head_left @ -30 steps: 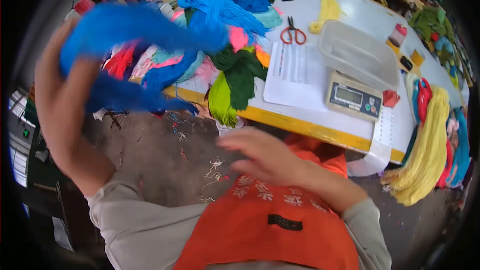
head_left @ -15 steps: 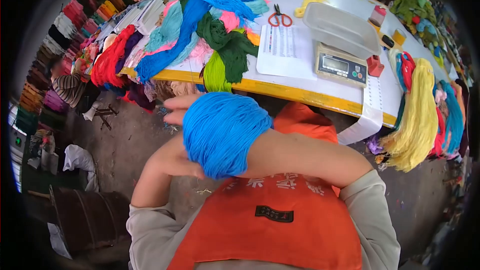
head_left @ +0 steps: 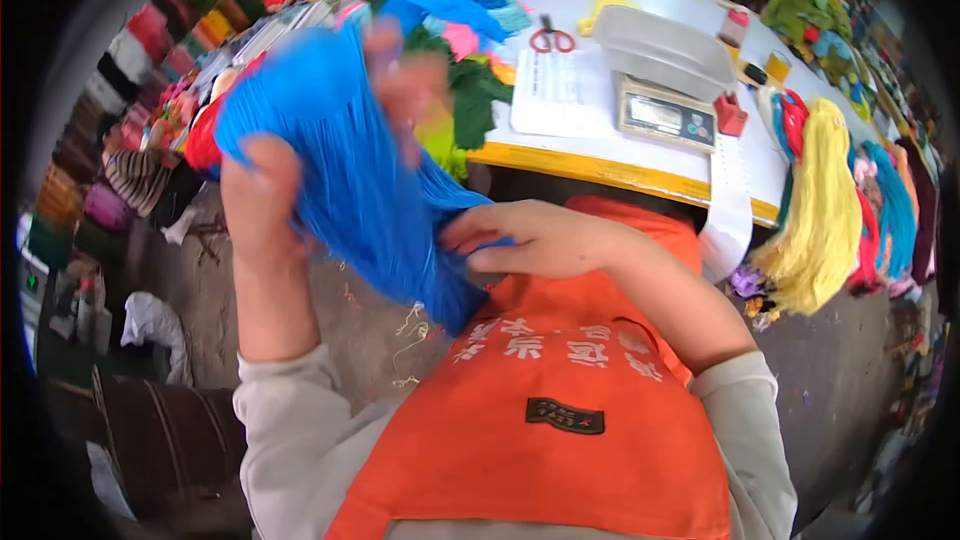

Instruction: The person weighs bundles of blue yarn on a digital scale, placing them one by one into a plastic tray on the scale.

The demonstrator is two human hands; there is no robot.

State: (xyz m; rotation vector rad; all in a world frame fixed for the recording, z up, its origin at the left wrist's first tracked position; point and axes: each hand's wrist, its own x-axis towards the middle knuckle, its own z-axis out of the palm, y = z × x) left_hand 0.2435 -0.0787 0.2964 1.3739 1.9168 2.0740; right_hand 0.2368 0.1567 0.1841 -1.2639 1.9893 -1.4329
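A skein of bright blue yarn (head_left: 365, 205) hangs stretched between my two hands, in front of the orange apron (head_left: 520, 420). My left hand (head_left: 262, 190) is raised at its upper end, the yarn lying across the palm between the thumb and the fingers; motion smears the fingertips. Lower down, near the apron, my right hand (head_left: 535, 238) has its fingers curled round the skein's other side. Part of those fingers is hidden in the strands.
On the white table (head_left: 590, 145) lie red-handled scissors (head_left: 551, 37), a printed sheet (head_left: 560, 90), a digital scale (head_left: 665, 115) with a clear plastic tray (head_left: 665, 52), and coloured yarn. Yellow yarn (head_left: 820, 210) hangs off the right edge. A seated person (head_left: 140, 175) is at far left.
The blue skein, bunched round my right hand and wrist before, is now drawn out lengthwise. My left hand has risen to the upper left; my right hand shows, lower and further right.
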